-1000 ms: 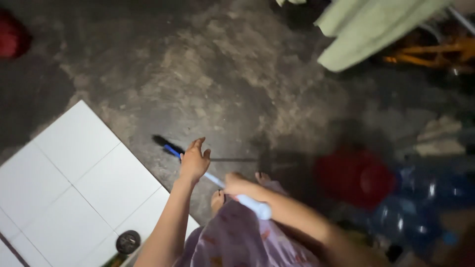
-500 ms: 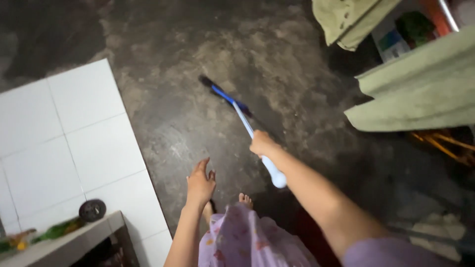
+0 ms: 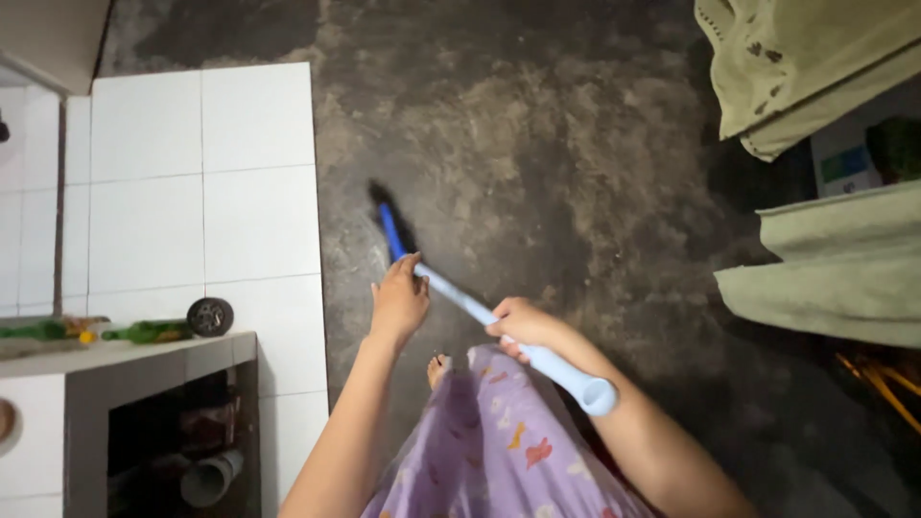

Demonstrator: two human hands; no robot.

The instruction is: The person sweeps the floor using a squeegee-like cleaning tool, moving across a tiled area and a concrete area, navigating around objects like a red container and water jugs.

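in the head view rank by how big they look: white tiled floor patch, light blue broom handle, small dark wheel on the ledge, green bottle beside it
1. white tiled floor patch, by far the largest.
2. light blue broom handle, long but thin, and nearer the camera.
3. green bottle, lying on the ledge.
4. small dark wheel, though close to the bottle in apparent size.

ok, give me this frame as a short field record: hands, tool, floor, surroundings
left hand: open, fingers resting on the handle's lower part
right hand: closed around the pale blue handle higher up
tool: broom, long pale blue handle, dark head down on the floor
floor: dark mottled concrete floor, white tiled patch at left
left side: grey ledge with green bottles
right side: hanging green cloths
clothing: purple patterned garment
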